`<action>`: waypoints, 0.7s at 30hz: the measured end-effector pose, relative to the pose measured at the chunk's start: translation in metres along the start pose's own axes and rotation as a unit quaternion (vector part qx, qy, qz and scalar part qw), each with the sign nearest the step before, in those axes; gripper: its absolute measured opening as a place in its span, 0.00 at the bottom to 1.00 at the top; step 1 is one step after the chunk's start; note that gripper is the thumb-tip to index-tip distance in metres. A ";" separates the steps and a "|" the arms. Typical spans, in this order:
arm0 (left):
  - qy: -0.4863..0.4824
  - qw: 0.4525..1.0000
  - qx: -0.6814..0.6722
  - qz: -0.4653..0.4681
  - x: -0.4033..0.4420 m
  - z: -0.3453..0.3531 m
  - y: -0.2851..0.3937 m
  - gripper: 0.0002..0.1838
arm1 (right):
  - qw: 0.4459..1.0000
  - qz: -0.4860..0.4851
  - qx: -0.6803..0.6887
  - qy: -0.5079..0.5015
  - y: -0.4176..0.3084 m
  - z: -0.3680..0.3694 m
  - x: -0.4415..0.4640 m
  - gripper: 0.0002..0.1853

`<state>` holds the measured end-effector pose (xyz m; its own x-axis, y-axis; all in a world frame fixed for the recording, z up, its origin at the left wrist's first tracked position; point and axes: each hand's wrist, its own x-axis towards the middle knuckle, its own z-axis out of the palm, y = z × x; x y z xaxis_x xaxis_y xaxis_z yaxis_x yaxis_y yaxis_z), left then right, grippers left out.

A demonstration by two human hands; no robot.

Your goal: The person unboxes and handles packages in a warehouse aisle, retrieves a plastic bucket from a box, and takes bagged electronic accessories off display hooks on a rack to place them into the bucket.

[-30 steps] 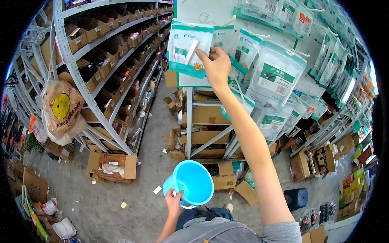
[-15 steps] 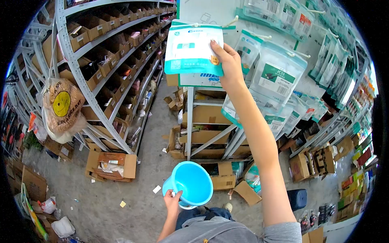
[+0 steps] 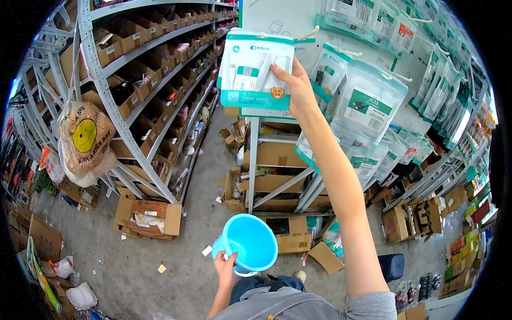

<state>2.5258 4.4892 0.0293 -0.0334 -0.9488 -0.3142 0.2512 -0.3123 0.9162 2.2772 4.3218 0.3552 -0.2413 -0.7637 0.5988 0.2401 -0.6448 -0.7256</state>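
My right hand (image 3: 296, 89) reaches up to the display board and pinches the right side of a white and teal pouch (image 3: 250, 80). A charging cable and plug show on its front, and its top edge sits by a hook; I cannot tell if it still hangs there. Low in front of my body, my left hand (image 3: 225, 266) grips the rim of a light blue bucket (image 3: 250, 242). No goods show inside the bucket. Beside my right forearm hang more pouches, one a large clear pouch labelled JC33 (image 3: 368, 104).
Left is a metal shelf rack (image 3: 114, 106) with rows of cardboard bins. A bag with a smiley face (image 3: 85, 138) hangs on its end. An open carton (image 3: 170, 218) stands on the floor at its foot. A dark blue stool (image 3: 392, 265) stands at the right, with more cartons beyond.
The pouch in my right hand has turned more face-on and its lower edge has come down a little. The bucket has shifted very slightly left in view.
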 end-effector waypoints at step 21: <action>-0.006 1.000 0.017 0.002 0.006 0.007 -0.011 0.10 | 0.956 0.017 -0.216 0.199 -0.024 -0.100 -0.150 0.14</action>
<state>2.5165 4.4867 0.0189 -0.0445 -0.9505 -0.3076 0.2189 -0.3097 0.9253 2.2142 4.4549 0.2485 -0.5999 -0.6554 0.4590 -0.1357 -0.4820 -0.8656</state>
